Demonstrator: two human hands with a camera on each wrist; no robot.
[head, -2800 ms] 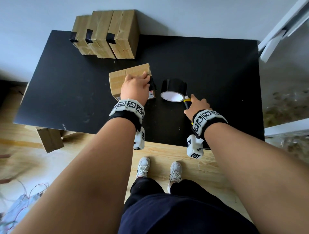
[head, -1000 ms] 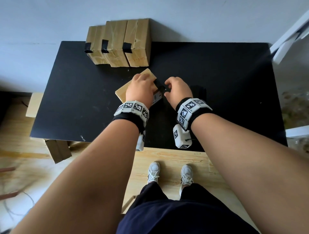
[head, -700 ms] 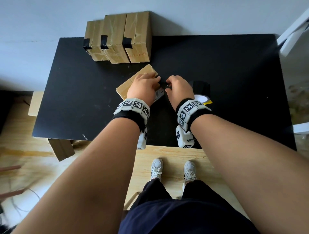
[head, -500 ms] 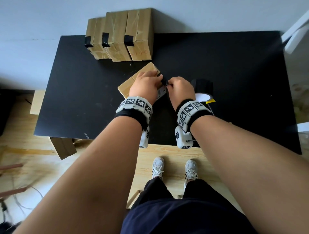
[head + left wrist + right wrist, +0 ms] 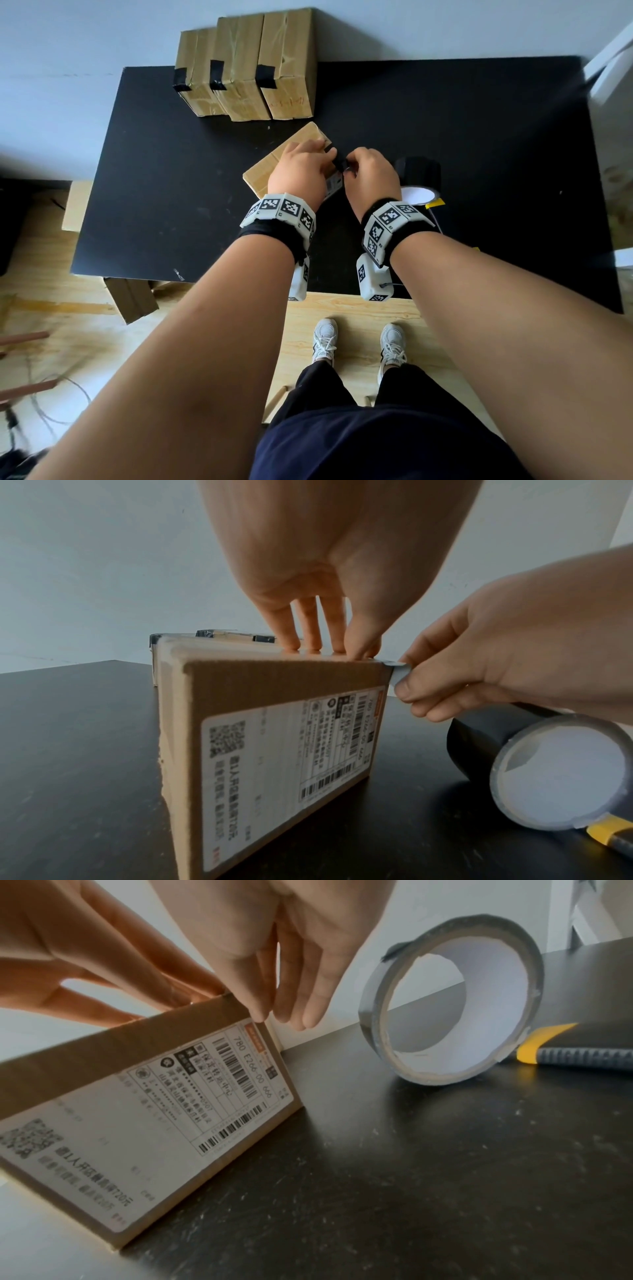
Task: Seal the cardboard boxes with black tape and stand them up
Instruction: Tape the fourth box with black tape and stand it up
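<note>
Your left hand (image 5: 297, 171) presses straight fingers on the cardboard box (image 5: 274, 750) lying mid-table. Your right hand (image 5: 371, 173) pinches a black tape strip (image 5: 397, 673) at its corner; smooth it down firmly over the edge.

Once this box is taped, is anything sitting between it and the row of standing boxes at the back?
Nothing visible: only bare black table separates the box from the three standing boxes. The tape roll lies right of it.
</note>
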